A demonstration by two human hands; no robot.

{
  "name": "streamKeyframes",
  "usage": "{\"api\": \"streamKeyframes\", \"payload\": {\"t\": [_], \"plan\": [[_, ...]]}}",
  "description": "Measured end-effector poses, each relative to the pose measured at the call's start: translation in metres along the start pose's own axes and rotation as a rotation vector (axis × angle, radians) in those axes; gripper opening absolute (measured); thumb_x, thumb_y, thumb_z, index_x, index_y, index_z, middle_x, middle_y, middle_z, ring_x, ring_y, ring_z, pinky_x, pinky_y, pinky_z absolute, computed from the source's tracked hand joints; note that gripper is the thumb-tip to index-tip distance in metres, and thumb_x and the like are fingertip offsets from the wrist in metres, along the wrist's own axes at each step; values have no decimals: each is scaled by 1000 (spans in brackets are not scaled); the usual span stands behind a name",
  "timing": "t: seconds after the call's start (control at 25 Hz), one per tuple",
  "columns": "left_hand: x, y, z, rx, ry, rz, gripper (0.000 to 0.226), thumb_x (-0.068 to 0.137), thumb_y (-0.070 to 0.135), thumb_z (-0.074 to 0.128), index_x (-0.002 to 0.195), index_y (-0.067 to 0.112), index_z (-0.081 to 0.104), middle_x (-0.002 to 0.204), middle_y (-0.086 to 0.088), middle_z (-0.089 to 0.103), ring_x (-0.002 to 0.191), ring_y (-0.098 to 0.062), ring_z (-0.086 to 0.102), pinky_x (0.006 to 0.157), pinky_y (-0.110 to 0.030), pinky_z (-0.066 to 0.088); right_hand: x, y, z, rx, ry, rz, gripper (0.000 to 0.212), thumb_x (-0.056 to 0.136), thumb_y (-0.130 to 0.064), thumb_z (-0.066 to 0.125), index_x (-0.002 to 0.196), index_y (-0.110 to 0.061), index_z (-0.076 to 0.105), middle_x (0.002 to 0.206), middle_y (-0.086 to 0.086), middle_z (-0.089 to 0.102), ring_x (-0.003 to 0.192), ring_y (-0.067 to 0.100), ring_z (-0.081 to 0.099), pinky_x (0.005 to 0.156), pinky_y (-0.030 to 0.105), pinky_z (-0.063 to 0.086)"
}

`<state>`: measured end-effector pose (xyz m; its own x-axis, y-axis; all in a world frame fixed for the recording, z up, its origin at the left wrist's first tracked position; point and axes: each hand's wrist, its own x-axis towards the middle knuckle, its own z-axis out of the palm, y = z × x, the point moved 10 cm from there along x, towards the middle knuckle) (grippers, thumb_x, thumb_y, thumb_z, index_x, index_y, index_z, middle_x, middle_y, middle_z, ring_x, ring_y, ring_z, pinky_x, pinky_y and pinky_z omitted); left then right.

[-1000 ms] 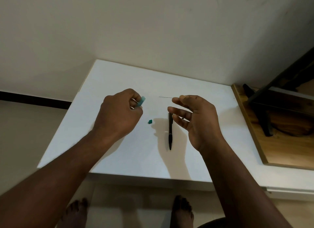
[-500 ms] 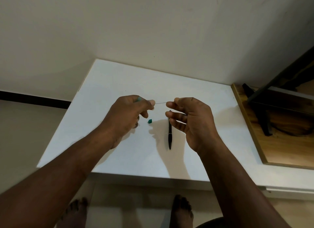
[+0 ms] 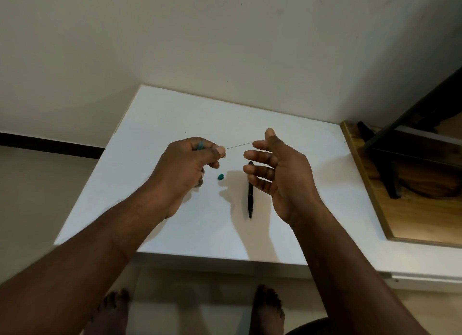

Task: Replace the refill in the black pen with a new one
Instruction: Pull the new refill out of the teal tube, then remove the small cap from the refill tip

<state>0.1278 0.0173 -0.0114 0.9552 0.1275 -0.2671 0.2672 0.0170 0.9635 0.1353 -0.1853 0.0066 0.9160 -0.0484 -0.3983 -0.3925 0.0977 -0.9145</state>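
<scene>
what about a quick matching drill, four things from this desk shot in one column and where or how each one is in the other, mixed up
Things:
1. black pen
2. small green cap
3. thin refill
4. right hand

States:
A. pinched at one end by the left hand, above the table
B. open, fingers spread
C. lying on the white table, in front of the right hand
D. lying on the table between the two hands

Pairs: 1-C, 2-D, 3-A, 4-B

No text, label, brand, number or sign can be read anywhere, neither on the black pen (image 3: 250,199) nor elsewhere.
</scene>
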Motion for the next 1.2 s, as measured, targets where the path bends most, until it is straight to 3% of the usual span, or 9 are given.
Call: {"api": "streamKeyframes", "payload": {"t": [0.24,0.36,0.52,0.56,0.64,0.68,0.76,1.04,1.2], "plan": [[-1,-2,9,24,-56,19,15,94,37,70,89,25,79,74,8,72,57,-10,48,58,-28,47,-5,16,25,1,-188,22,17,100,-27,71,111,-20,82,91,-1,82,70,13,73,65,25,59],[0,-5,12,29,-67,9,17,92,40,71,88,25,79,74,7,73,52,-7,48,54,-26,46,-5,15,23,2,-161,-6,19,103,-22,65,102,-21,84,92,-1,83,69,10,73,66,24,59],[2,-10,13,15,-62,-13,24,86,48,76,86,24,78,74,8,74,59,-11,53,55,-25,45,-1,7,9,14,-63,-64,18,105,-20,63,108,-18,81,93,0,84,66,10,71,64,22,58],[3,-9,9,96,-14,18,24,85,48,77,84,25,78,73,9,74,64,-11,59,58,-25,46,-1,5,6,18,-39,-75,18,105,-19,63,109,-17,81,94,1,84,65,10,71,63,23,58],[6,-1,0,525,128,150,19,85,46,78,82,27,75,75,10,73,76,-12,66,65,-27,48,-1,2,1,37,-10,-84,18,105,-20,63,110,-18,80,97,2,85,66,11,71,63,23,58],[3,5,2,734,188,218,17,85,45,78,85,28,75,81,10,74,81,-16,68,69,-28,50,-2,1,0,49,-7,-84,18,105,-21,63,111,-19,80,98,2,85,67,11,71,63,23,58],[0,7,10,908,236,278,23,86,46,77,98,27,76,94,2,77,87,-23,69,78,-33,55,-3,1,-1,65,-10,-79,19,105,-21,63,112,-20,80,99,2,85,68,12,73,63,23,58],[3,2,28,971,205,310,12,92,36,72,96,25,75,94,-2,75,83,-24,66,76,-37,57,-1,2,-1,74,-38,-80,23,106,-18,58,113,-20,80,100,2,85,71,13,77,62,22,59],[4,7,21,830,212,283,15,90,42,75,91,27,75,89,5,71,82,-16,63,69,-27,43,0,1,0,95,-51,-85,22,106,-17,58,114,-19,78,102,1,85,73,15,78,62,23,60]]}}
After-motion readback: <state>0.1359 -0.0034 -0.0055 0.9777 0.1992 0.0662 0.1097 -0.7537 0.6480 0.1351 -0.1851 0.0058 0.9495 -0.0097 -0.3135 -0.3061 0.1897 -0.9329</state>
